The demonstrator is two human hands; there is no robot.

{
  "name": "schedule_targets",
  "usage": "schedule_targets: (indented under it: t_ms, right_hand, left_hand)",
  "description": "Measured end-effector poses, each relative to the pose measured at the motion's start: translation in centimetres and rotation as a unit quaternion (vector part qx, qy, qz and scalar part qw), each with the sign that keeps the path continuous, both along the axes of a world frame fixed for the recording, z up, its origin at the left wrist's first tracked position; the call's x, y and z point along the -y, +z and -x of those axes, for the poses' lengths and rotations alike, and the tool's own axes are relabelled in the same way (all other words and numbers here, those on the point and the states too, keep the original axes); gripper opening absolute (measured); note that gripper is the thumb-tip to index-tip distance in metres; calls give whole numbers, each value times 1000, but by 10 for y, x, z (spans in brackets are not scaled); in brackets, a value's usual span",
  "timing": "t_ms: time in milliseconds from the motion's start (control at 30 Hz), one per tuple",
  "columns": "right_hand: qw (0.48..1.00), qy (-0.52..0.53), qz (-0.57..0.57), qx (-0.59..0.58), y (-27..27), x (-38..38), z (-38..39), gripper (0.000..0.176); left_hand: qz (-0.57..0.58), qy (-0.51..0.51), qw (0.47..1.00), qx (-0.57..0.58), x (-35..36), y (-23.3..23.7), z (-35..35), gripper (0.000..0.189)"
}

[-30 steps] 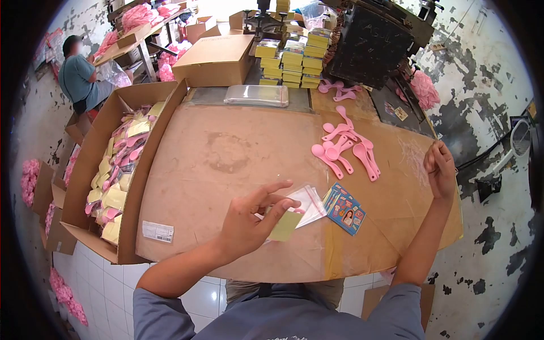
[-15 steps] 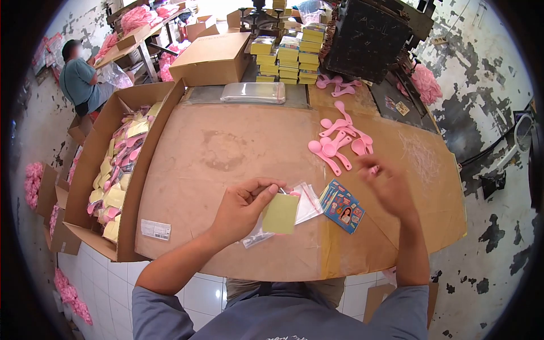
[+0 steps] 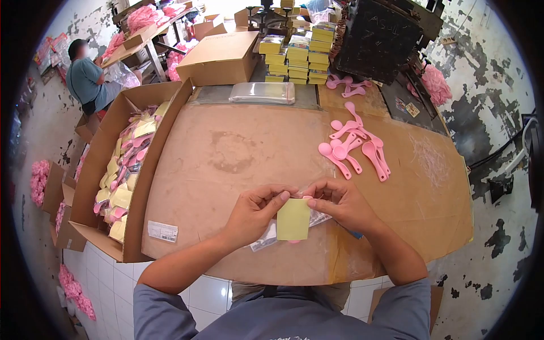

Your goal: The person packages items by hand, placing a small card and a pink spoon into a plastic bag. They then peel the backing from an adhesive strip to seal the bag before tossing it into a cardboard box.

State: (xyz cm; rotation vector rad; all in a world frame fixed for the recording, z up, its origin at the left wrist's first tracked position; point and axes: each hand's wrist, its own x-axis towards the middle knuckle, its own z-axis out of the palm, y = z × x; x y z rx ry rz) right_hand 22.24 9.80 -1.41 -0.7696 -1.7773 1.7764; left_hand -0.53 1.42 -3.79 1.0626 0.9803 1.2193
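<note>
The card (image 3: 293, 220) looks like matt paper, the scoops (image 3: 341, 152) like smooth plastic. The clear pack (image 3: 262, 93) shows glossy film; the tabletop (image 3: 226, 190) is scuffed, matt cardboard. The floor tiles (image 3: 211, 294) are glossy, the wall (image 3: 470, 263) rough with flaking paint.

plain yellow-green card (image 3: 293, 220), unfolded, overlapping clear plastic (image 3: 263, 238)

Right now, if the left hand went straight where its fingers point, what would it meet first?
Probably the right hand, close by at the opposite top corner of the yellow card, though depth is unclear.
</note>
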Motion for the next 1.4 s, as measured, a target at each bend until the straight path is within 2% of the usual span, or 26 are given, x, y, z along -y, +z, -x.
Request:
schedule_targets:
  t_ms: [67,367,467,667,767,867,1067,1267,1400]
  right_hand:
    - [999,-19,38,-23,2,3,1,18]
    - [998,-44,44,-23,-4,-3,-12,14]
    - [999,-27,22,-5,-7,-7,-16,14]
    - [998,0,-18,-64,-6,-10,-17,13]
    - [997,15,-36,-66,-10,-14,-19,15]
    - [998,15,-55,-26,2,-10,-20,15]
    - [997,14,-63,-29,-3,-12,-21,14]
    - [998,1,-46,-44,-16,-11,-16,11]
    - [999,5,-31,-37,-16,-11,-16,29]
  left_hand:
    - [8,1,1000,9,0,3,-1,26]
    - [-24,18,996,-89,0,-1,2,23]
    - [-56,29,988,-139,-1,-3,4,20]
    - [-140,42,977,-155,-3,-2,10,21]
    - [-128,23,980,-150,-2,1,13,22]
    - [-189,18,968,-165,-5,-1,15,22]
    - [-118,13,988,-101,-5,-1,16,18]
    - [-46,34,993,-106,-3,5,9,17]
    - [-48,48,992,-104,-4,3,9,17]
